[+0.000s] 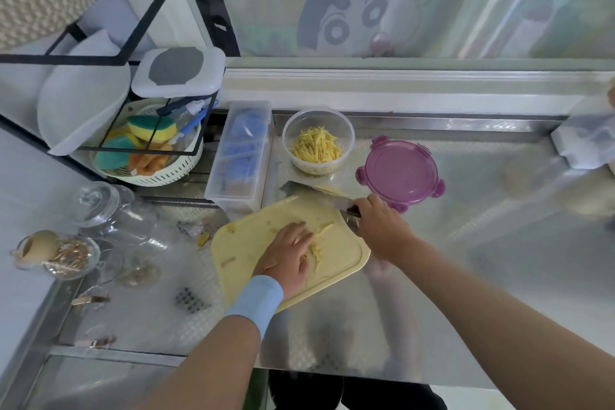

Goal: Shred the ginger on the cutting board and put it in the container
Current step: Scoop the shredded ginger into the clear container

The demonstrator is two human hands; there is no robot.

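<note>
A person works at a steel counter [472, 253], both forearms reaching in from the near edge. The left hand [288, 250], a light blue band [256, 301] on its wrist, lies palm down with fingers stretched flat on a pale yellow cutting board [246, 243]. Loose ginger shreds [316, 251] lie on the board just to the right of its fingers. The right hand [376, 226] is wrapped round the dark handle of a knife [312, 191] at the board's far right corner; the blade points left, past the board's far edge.

Beyond both hands stands a round clear container [351, 135], open, with a heap of shredded ginger [316, 146] inside. Its purple lid [399, 173] lies on the counter just beyond the right hand, beside the container. A long clear plastic box [239, 156] sits beyond the left hand, and farther left a white basket [149, 176] holds coloured sponges [146, 128]. Glass jars [100, 203] stand well to the left of the left hand. A cartoon face [352, 10] covers the window film behind the counter; it carries no lettering that can be read.
</note>
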